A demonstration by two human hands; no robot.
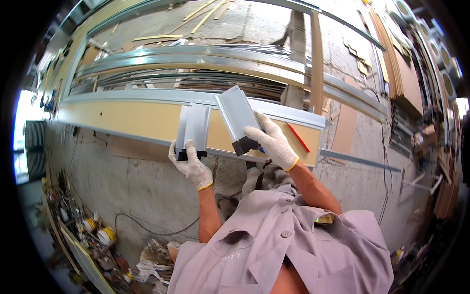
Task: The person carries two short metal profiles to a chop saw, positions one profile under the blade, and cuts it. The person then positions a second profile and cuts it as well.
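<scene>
My left hand (193, 166), in a white knit glove with a yellow cuff, grips the lower end of a short grey metal profile piece (194, 125) with a black end. A second grey profile piece (239, 115), also black at its lower end, is tilted to the left in my gloved right hand (274, 139). The two pieces are held apart, over a long cream-coloured panel (132, 120) edged with grey metal. Some blue shows under my right hand, too covered to name. On the panel, right of that hand, lies a red pencil (297, 137).
Beyond the panel, long metal profiles (196, 56) lie across a frame with a wooden crosspiece (317, 63). Brown boards (399, 73) are stacked at the right. At lower left are white-and-yellow tubs (105, 235) among clutter, and a cable (147, 229) runs over the concrete floor.
</scene>
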